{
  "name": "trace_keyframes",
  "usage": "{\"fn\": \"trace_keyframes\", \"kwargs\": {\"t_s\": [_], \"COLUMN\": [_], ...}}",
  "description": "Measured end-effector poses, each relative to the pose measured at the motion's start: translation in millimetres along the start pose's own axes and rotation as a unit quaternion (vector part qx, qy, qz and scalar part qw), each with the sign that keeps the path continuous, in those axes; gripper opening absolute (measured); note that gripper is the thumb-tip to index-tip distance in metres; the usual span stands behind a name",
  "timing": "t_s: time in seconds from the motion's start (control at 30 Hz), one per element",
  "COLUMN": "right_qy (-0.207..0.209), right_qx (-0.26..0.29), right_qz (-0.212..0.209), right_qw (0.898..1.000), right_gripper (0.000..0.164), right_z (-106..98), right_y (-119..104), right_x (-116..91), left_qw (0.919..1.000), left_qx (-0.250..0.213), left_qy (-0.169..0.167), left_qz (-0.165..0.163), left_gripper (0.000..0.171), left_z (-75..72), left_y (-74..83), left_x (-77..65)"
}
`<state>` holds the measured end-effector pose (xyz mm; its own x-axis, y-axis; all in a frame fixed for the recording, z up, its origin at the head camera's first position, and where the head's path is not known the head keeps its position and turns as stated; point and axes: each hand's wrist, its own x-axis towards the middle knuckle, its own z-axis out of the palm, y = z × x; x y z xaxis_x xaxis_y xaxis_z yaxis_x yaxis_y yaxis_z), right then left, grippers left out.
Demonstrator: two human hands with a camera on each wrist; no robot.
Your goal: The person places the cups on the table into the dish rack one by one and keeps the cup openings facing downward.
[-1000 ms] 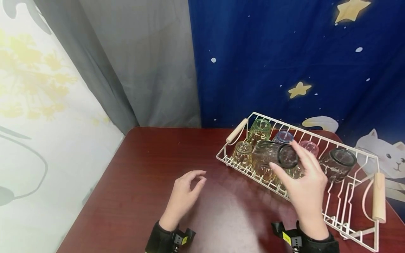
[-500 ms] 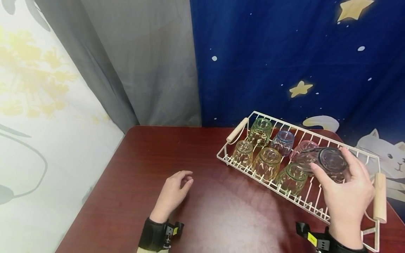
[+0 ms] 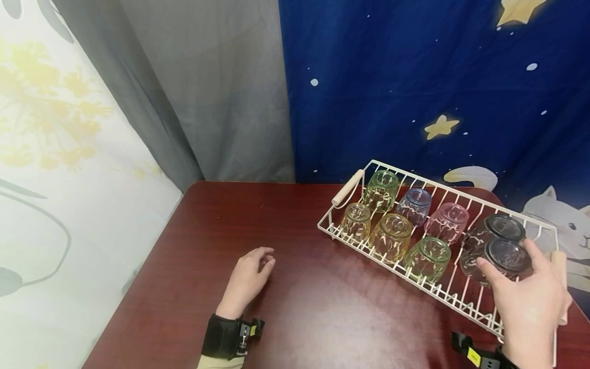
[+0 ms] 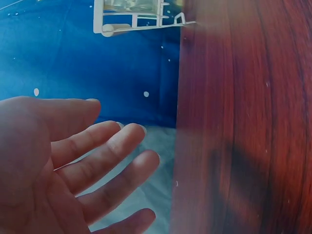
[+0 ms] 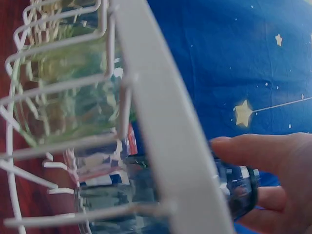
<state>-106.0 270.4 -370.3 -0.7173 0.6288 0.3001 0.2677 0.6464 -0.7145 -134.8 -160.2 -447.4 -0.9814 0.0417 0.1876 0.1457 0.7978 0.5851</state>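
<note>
My right hand (image 3: pixel 534 297) grips a dark grey glass tumbler (image 3: pixel 508 256) between thumb and fingers, its base facing up. It is over the right part of a white wire rack (image 3: pixel 461 193), just in front of another dark grey tumbler (image 3: pixel 504 225). The right wrist view has the rack's thick rim (image 5: pixel 161 112) crossing in front, with the gripped tumbler (image 5: pixel 240 190) beyond it. On the left, my other hand (image 3: pixel 246 279) holds nothing above the table, its fingers loosely spread in the left wrist view.
Upside-down tumblers fill the rack's left and middle: green (image 3: pixel 382 190), blue (image 3: pixel 415 206), pink (image 3: pixel 447 223), amber (image 3: pixel 391 238) and several others. Wooden handles (image 3: pixel 349 188) cap both ends. Behind the dark red table (image 3: pixel 230 215) hang grey and blue curtains (image 3: pixel 392 92).
My right hand has carried the grey tumbler rightward across the rack and lowered it, turning its base upward. My left hand has drawn back a little to the left.
</note>
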Motion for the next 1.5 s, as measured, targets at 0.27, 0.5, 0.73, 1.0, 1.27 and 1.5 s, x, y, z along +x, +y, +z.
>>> {"fn": "trace_keyframes", "kwargs": {"t_s": [0.27, 0.5, 0.73, 1.0, 1.27, 1.5], "right_qy": [-0.186, -0.243, -0.244, -0.237, -0.229, -0.199], "right_qx": [-0.154, -0.184, -0.172, -0.167, -0.14, -0.113], "right_qz": [0.022, -0.022, -0.034, -0.032, -0.03, 0.01], "right_qw": [0.97, 0.952, 0.954, 0.957, 0.963, 0.973], "right_gripper": [0.087, 0.085, 0.083, 0.081, 0.083, 0.078], "right_z": [1, 4, 5, 6, -2, -9], "right_y": [18, 28, 30, 31, 20, 13], "right_x": [14, 15, 12, 9, 6, 6], "left_qw": [0.9982, 0.9976, 0.9975, 0.9972, 0.9976, 0.9974], "left_qx": [0.059, 0.069, 0.071, 0.073, 0.066, 0.065], "left_qy": [0.008, 0.003, -0.001, -0.01, -0.002, -0.005], "left_qz": [-0.01, 0.001, 0.008, 0.011, 0.021, 0.029], "left_gripper": [0.027, 0.026, 0.026, 0.026, 0.026, 0.028], "left_z": [0.9, 2.7, 4.2, 6.4, 3.2, 1.0], "left_y": [-0.4, 0.9, 3.8, 3.8, 3.4, 8.2], "left_x": [0.4, 0.7, 0.5, 1.9, 5.9, 12.2]}}
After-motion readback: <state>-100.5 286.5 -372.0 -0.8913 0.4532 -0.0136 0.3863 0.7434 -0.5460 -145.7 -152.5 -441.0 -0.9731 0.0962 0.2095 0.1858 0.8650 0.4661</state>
